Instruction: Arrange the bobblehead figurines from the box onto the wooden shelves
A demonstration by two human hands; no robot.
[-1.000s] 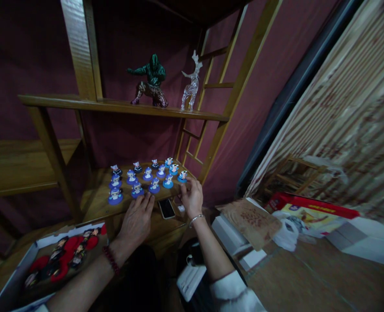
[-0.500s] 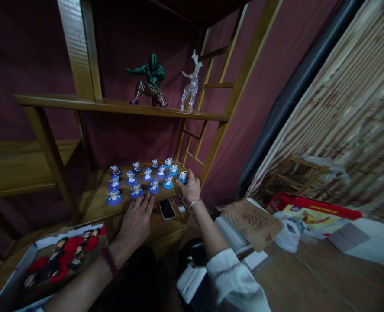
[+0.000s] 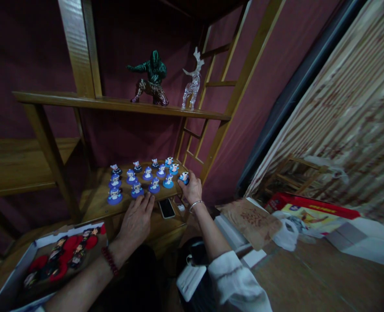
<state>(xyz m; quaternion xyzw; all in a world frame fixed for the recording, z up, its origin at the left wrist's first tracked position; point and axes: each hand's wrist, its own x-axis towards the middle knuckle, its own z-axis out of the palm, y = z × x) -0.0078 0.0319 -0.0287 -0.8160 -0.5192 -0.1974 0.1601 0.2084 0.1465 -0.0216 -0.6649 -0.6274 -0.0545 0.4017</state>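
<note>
The right hand's (image 3: 192,190) grip pinches a blue figurine (image 3: 184,177), beyond the phone (image 3: 166,208) and to its right. A sideways slip of the fingers could topple the blue neighbour (image 3: 168,182) behind the phone, which crowds that side. Left of the phone, the left hand (image 3: 136,219) lies flat, grasping nothing; a forward nudge might knock the purple figurine (image 3: 137,190) at its fingertips. A small white piece (image 3: 181,208) sits just right of the phone, the box (image 3: 18,271) well to its left.
</note>
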